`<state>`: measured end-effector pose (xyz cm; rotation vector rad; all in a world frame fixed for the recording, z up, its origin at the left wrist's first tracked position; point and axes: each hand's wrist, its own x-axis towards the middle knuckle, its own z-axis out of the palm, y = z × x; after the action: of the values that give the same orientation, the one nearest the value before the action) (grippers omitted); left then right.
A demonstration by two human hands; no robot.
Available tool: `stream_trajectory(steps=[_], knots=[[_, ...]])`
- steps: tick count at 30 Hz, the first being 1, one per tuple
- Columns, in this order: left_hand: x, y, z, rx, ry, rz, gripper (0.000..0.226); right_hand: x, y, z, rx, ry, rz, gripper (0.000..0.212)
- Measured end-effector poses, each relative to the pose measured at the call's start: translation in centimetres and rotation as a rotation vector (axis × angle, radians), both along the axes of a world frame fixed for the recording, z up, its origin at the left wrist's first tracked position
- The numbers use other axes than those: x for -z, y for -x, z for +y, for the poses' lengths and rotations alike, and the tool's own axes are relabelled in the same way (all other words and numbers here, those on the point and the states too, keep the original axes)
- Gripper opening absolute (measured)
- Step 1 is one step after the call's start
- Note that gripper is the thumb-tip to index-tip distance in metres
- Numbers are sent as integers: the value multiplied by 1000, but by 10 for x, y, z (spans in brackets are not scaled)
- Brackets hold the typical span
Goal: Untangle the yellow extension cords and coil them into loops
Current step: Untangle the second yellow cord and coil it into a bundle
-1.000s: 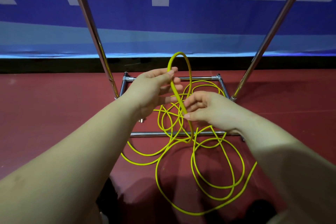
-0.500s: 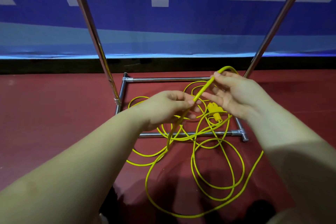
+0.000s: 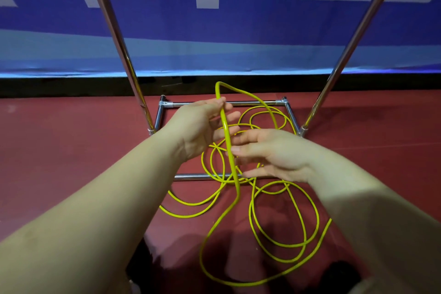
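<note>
A thin yellow extension cord (image 3: pixel 296 219) lies in loose, crossing loops on the red floor, partly inside a chrome frame. My left hand (image 3: pixel 202 126) is raised above the tangle with a tall upright loop of the cord (image 3: pixel 226 131) hanging from its thumb and fingertips. My right hand (image 3: pixel 269 153) is just right of it, fingers stretched leftward and touching the hanging strand near the thumb. Whether the right hand pinches the strand is unclear. The loop's far side arcs down behind my right hand. No plug shows.
A rectangular chrome tube base (image 3: pixel 198 176) rests on the red floor. Two slanted chrome poles (image 3: pixel 119 38) (image 3: pixel 353 38) rise from its left and right sides. A blue and white banner (image 3: pixel 214 31) hangs behind, above a black strip.
My left hand rose and lifted a tall loop of cord. My right hand dropped from the upper right to the middle, beside the hanging strand. The yellow plug seen before is now hidden.
</note>
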<state>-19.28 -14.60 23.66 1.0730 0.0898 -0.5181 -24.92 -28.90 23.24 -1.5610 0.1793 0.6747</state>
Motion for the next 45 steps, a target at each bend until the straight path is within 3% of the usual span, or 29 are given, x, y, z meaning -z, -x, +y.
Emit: stream_trajectory(steps=[9,14,16,20,23,27,30,35,38,41,45], knots=[[1,-3,3,-53,46,63,15,-2,3,9,34,-73,-29,20],[4,-3,2,8,-73,8,16,-6,1,7,88,-86,-83,35],[7,-2,2,93,-166,-1,14,-7,-2,3,203,-119,-116,35],[15,11,-3,395,-337,-15,12,-10,-15,-13,629,-241,-98,35],[26,25,-11,596,-462,-105,12,-13,-21,-26,801,-313,-80,21],[32,27,-18,524,-507,-243,15,-17,-24,-30,837,-441,-99,17],[27,24,-20,465,-440,-247,16,-17,-22,-30,792,-442,-116,12],[17,17,-18,311,-316,-163,16,-8,-16,-23,614,-221,-132,28],[10,8,-12,217,-196,-88,23,-3,-9,-15,373,-49,-115,27],[3,-5,-3,79,-40,25,28,0,0,-6,69,124,-91,13],[-3,-15,8,-84,113,129,27,-1,3,-3,-34,218,-144,13]])
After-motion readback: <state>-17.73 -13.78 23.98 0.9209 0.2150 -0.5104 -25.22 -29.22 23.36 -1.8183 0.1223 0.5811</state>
